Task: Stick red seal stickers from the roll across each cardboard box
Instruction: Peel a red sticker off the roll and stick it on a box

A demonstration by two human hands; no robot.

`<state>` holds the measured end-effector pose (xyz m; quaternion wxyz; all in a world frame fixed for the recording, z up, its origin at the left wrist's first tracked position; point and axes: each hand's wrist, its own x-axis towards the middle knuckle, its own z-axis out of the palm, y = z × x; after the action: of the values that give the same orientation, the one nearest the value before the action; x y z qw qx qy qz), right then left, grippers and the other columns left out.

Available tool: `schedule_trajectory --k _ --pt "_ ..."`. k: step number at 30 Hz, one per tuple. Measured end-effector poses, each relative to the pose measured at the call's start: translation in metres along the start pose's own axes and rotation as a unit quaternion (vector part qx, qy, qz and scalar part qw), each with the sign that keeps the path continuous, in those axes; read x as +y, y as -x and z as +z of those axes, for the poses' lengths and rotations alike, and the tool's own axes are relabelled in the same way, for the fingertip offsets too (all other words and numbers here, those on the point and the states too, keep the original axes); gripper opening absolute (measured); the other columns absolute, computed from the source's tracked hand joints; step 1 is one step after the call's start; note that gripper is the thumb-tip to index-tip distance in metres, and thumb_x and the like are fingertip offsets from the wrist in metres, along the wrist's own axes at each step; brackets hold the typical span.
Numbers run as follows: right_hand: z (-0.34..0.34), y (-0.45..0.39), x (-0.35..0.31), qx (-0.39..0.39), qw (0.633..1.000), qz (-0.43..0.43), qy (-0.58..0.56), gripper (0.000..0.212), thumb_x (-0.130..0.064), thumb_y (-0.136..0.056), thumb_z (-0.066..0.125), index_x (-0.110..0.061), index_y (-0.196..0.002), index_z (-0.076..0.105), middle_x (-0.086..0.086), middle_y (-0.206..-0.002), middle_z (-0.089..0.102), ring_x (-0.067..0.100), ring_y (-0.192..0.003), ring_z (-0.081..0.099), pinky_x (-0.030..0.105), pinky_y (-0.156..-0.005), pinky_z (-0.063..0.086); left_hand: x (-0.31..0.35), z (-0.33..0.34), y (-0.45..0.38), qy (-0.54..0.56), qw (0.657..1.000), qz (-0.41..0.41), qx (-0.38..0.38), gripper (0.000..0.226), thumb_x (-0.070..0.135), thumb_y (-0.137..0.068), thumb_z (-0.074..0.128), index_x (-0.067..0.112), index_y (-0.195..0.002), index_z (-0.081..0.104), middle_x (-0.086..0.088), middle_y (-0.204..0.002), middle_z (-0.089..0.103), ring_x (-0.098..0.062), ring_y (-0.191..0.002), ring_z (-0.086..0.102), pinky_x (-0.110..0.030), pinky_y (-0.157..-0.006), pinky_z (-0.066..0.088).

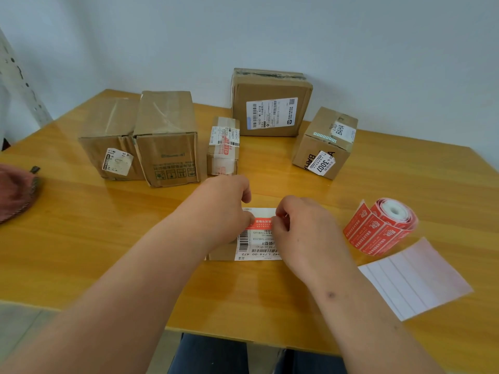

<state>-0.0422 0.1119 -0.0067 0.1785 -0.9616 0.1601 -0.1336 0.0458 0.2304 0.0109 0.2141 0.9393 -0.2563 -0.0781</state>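
The wooden table [81,238] fills most of the room's corner, its far edge against a pale wall. Along the far side stand five cardboard boxes: two big ones touching each other at the far left [108,136] [168,139], a square box with a white shipping label [271,103] farthest back, a tilted box marked BAHA [324,143] to its right, and a small taped box [223,145] between them, already carrying a red seal. Near the right edge lies a white backing sheet [415,279], and just beyond it the roll of red seal stickers [388,225] rests on its side with a strip unwound toward the left. In the near middle, a low flat box [221,252] sits under both hands. The left hand [224,209] has its fingers curled over the box's far edge, thumb pressing the left end of a red sticker [260,223]. The right hand [302,233] pinches the sticker's right end between curled fingers. The sticker lies across the box's white label, spanning the gap between the two hands.
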Motion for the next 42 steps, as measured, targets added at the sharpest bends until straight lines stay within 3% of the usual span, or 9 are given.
schedule_trajectory --k 5,16,21,24,26,28,31,34,42 --pt "-0.001 0.001 -0.002 0.010 1.000 -0.008 0.026 0.012 -0.029 -0.093 0.049 -0.020 -0.093 0.057 -0.004 -0.087 0.049 0.017 -0.077 0.049 0.029 -0.062 0.035 -0.005 -0.003 0.002 -0.010 1.000 -0.013 0.000 0.030 0.041 -0.081 0.072 0.033 -0.104 0.056 0.012 -0.090 0.056 -0.013 -0.087 0.057 -0.027 -0.069 0.048" --pt "-0.001 0.003 0.002 0.037 0.999 0.002 0.026 0.020 -0.036 -0.094 0.051 -0.018 -0.098 0.059 -0.003 -0.095 0.046 0.016 -0.082 0.054 0.029 -0.068 0.046 -0.013 -0.001 0.006 0.059 0.998 -0.025 -0.014 0.027 0.032 -0.081 0.074 0.032 -0.103 0.058 0.012 -0.081 0.061 -0.007 -0.078 0.058 -0.030 -0.073 0.054" --pt "-0.006 0.006 0.005 0.042 0.999 0.020 -0.014 0.043 -0.031 -0.093 0.055 -0.021 -0.132 0.040 0.000 -0.120 0.045 0.019 -0.107 0.050 0.027 -0.081 0.042 -0.013 -0.001 0.009 0.055 0.998 -0.023 -0.009 0.026 0.032 -0.082 0.073 0.032 -0.102 0.056 0.012 -0.081 0.060 -0.006 -0.077 0.057 -0.025 -0.069 0.051" --pt "-0.004 0.006 0.011 0.053 0.998 0.016 -0.024 0.047 -0.025 -0.094 0.053 -0.022 -0.139 0.038 0.000 -0.128 0.043 0.019 -0.111 0.050 0.026 -0.085 0.042 -0.013 -0.001 0.012 0.052 0.998 -0.020 0.002 0.028 0.029 -0.083 0.073 0.031 -0.106 0.058 0.013 -0.084 0.059 -0.005 -0.077 0.056 -0.023 -0.068 0.050" --pt "-0.001 0.007 0.015 0.062 0.997 0.022 -0.039 0.044 -0.024 -0.094 0.052 -0.022 -0.137 0.042 -0.001 -0.127 0.042 0.018 -0.112 0.050 0.024 -0.084 0.042 -0.013 0.001 0.015 0.053 0.998 -0.016 0.025 0.029 0.025 -0.085 0.071 0.031 -0.110 0.058 0.013 -0.092 0.057 -0.006 -0.083 0.055 -0.020 -0.068 0.046" --pt "0.001 0.009 0.017 0.059 0.995 0.039 -0.064 0.043 -0.029 -0.094 0.053 -0.023 -0.136 0.043 -0.003 -0.129 0.039 0.016 -0.114 0.048 0.021 -0.080 0.038 -0.012 0.006 0.017 0.043 0.997 -0.006 0.067 0.031 0.026 -0.086 0.066 0.031 -0.115 0.057 0.011 -0.108 0.055 -0.009 -0.098 0.053 -0.024 -0.081 0.046" --pt "0.005 0.010 0.017 0.040 0.992 0.061 -0.100 0.055 -0.042 -0.088 0.059 -0.024 -0.136 0.040 -0.007 -0.132 0.035 0.013 -0.119 0.044 0.019 -0.082 0.034 -0.006 0.016 0.021 0.016 0.995 -0.031 0.093 0.048 0.046 -0.082 0.066 0.035 -0.125 0.049 0.009 -0.131 0.045 -0.018 -0.124 0.038 -0.039 -0.103 0.034" --pt "0.008 0.009 0.016 0.025 0.992 0.071 -0.106 0.065 -0.049 -0.083 0.063 -0.024 -0.138 0.037 -0.008 -0.132 0.034 0.008 -0.112 0.041 0.020 -0.083 0.034 0.001 0.022 0.024 0.006 0.994 -0.062 0.092 0.065 0.059 -0.075 0.067 0.036 -0.131 0.042 0.008 -0.138 0.037 -0.019 -0.132 0.028 -0.042 -0.106 0.026" --pt "0.003 0.007 0.024 0.012 0.987 0.094 -0.132 0.043 -0.030 -0.092 0.053 -0.023 -0.133 0.044 -0.006 -0.127 0.044 0.005 -0.095 0.045 0.018 -0.074 0.034 -0.005 0.026 0.023 0.061 0.989 -0.078 0.111 0.056 0.026 -0.081 0.068 0.039 -0.128 0.042 0.010 -0.138 0.040 -0.018 -0.128 0.033 -0.043 -0.103 0.028"
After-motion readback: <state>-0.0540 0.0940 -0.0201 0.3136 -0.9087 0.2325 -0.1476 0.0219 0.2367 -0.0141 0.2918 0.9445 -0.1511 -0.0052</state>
